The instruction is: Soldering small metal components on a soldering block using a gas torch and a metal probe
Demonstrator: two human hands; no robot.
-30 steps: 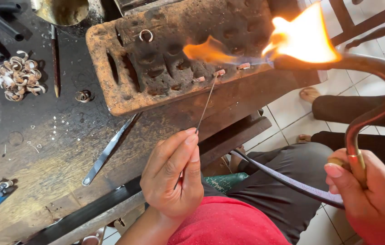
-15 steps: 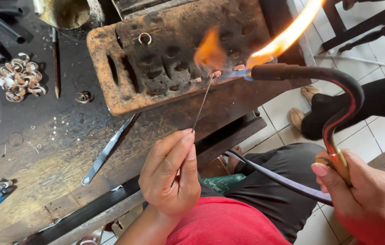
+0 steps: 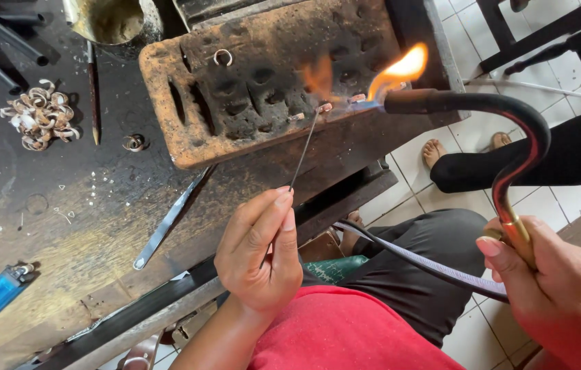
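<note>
One head-worn view, steeply downward and close over the dark scorched wooden workbench (image 3: 64,226); seemingly tilted; no second view.

Lit curved torch (image 3: 482,109) flames thin wire's (image 3: 302,154) tip

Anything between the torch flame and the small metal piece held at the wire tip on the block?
Nothing visible. The curved black torch in the right hand fires its flame straight at the small metal piece, which the thin wire in the left hand meets on the pitted brown block.
</note>
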